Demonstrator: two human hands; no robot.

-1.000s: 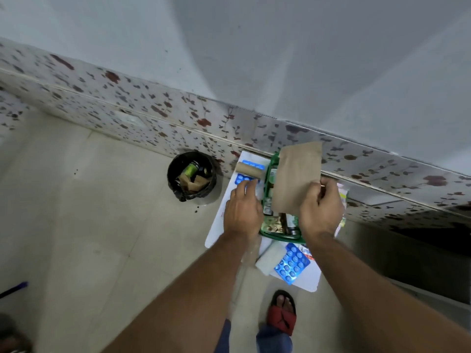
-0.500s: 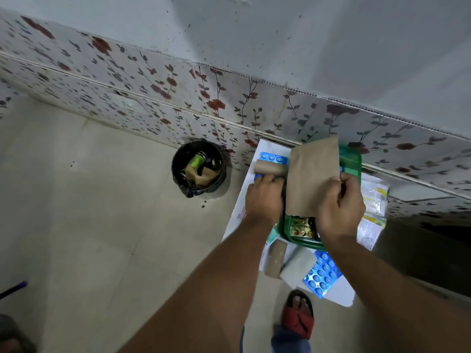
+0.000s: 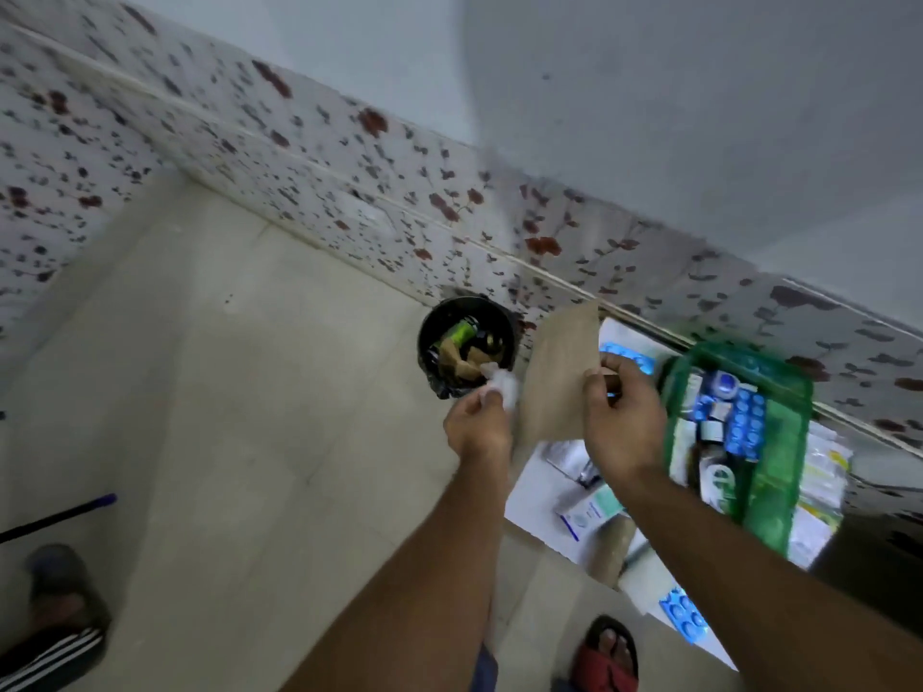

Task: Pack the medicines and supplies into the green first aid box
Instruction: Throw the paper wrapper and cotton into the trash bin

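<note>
The green first aid box (image 3: 779,491) lies open at the right on a white sheet (image 3: 537,506), holding blue blister packs and small bottles. My right hand (image 3: 624,422) pinches a brown paper envelope (image 3: 559,377) held upright left of the box. My left hand (image 3: 477,424) grips a small white wad (image 3: 504,387) just over the rim of the black bin (image 3: 434,337). Loose items lie on the sheet: a white packet (image 3: 589,514), a brown roll (image 3: 617,546) and a blue blister pack (image 3: 682,616).
The black bin stands against the flowered wall tiles (image 3: 299,157) and holds a green bottle and brown scraps. A dark stick (image 3: 55,516) and a striped sandal (image 3: 55,636) lie at the left. My red sandalled foot (image 3: 607,656) is at the bottom.
My left hand left the brown roll beside the box, swung left toward the bin and now holds a white wad. My right hand carried the envelope left, off the box. The view turned left.
</note>
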